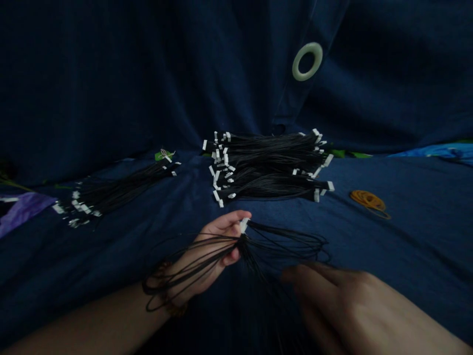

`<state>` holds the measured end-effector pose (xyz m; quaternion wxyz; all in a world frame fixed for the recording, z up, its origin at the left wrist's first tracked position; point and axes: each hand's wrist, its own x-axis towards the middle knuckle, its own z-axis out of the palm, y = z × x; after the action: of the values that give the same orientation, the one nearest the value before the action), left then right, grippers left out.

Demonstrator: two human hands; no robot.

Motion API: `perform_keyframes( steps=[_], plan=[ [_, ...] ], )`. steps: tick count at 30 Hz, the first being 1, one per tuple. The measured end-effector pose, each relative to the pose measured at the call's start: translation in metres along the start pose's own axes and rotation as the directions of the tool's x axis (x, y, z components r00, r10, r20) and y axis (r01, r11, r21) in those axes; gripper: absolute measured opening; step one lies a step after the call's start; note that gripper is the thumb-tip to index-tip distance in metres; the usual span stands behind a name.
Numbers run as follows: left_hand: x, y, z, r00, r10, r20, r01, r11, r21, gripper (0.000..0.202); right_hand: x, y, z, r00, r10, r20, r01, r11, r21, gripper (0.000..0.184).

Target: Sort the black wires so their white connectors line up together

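My left hand [218,241] is closed around the end of a bundle of thin black wires [284,236]. A white connector [244,225] shows between its thumb and fingers. Loops of the wires fan out both ways, some lying over the left wrist, others hanging down into shadow. My right hand [332,291] is at the lower right, beside the hanging wires, blurred and dark. Its fingers curl, but their tips are hidden, so I cannot tell whether it grips any wire. Beyond the hands lies a stack of black wire bundles [269,165] with white connectors at both ends.
A looser pile of black wires [121,195] with white connectors lies at the left. Orange rubber bands [369,202] rest on the dark blue cloth [406,236] at the right. Behind hangs a blue curtain with a pale ring [307,61]. Purple fabric [25,212] shows at the left edge.
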<state>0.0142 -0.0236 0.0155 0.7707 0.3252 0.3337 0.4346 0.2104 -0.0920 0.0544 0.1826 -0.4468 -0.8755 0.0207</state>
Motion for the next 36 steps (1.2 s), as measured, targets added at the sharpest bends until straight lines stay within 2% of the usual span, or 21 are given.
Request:
perform_keyframes(
  steps=[4,8,14,16,19,21,23,28,36],
  plan=[
    [-0.002,-0.001,-0.001,0.995,-0.009,0.095,0.008,1.0,0.018,0.039,0.012,0.003,-0.011,0.987,0.14,0.084,-0.153,0.974,0.166,0.021],
    [-0.003,-0.003,-0.001,0.993,0.0,0.115,-0.004,0.999,0.034,0.036,0.016,0.001,-0.018,0.967,0.148,0.207,-0.206,0.933,0.295,0.025],
    [-0.002,-0.004,0.005,0.999,0.007,0.054,-0.014,0.992,0.125,0.038,0.032,-0.002,-0.004,0.981,0.162,0.106,-0.193,0.875,0.443,0.016],
    [-0.002,-0.004,0.008,0.999,0.042,0.02,-0.044,0.989,0.143,0.038,0.039,0.0,0.001,0.976,0.15,0.161,-0.213,0.827,0.52,0.017],
    [-0.002,-0.004,0.01,0.999,0.032,-0.016,-0.029,0.985,0.17,0.037,0.043,0.004,0.009,0.965,0.137,0.225,-0.255,0.698,0.669,0.017],
    [-0.001,-0.005,0.009,1.0,0.014,-0.015,-0.011,0.981,0.196,0.036,0.044,0.005,0.015,0.96,0.147,0.239,-0.278,0.614,0.738,0.018],
    [0.001,-0.006,0.007,1.0,0.009,-0.002,-0.009,0.976,0.216,0.037,0.044,0.005,0.022,0.95,0.175,0.26,-0.313,0.578,0.754,0.017],
    [0.005,-0.005,0.003,0.998,-0.038,0.04,0.027,0.97,0.24,0.035,0.044,0.007,0.03,0.929,0.219,0.299,-0.37,0.607,0.703,0.016],
    [0.004,-0.003,0.004,0.997,-0.042,0.067,0.027,0.978,0.205,0.03,0.046,0.014,0.025,0.923,0.226,0.312,-0.378,0.683,0.625,0.018]
  ],
)
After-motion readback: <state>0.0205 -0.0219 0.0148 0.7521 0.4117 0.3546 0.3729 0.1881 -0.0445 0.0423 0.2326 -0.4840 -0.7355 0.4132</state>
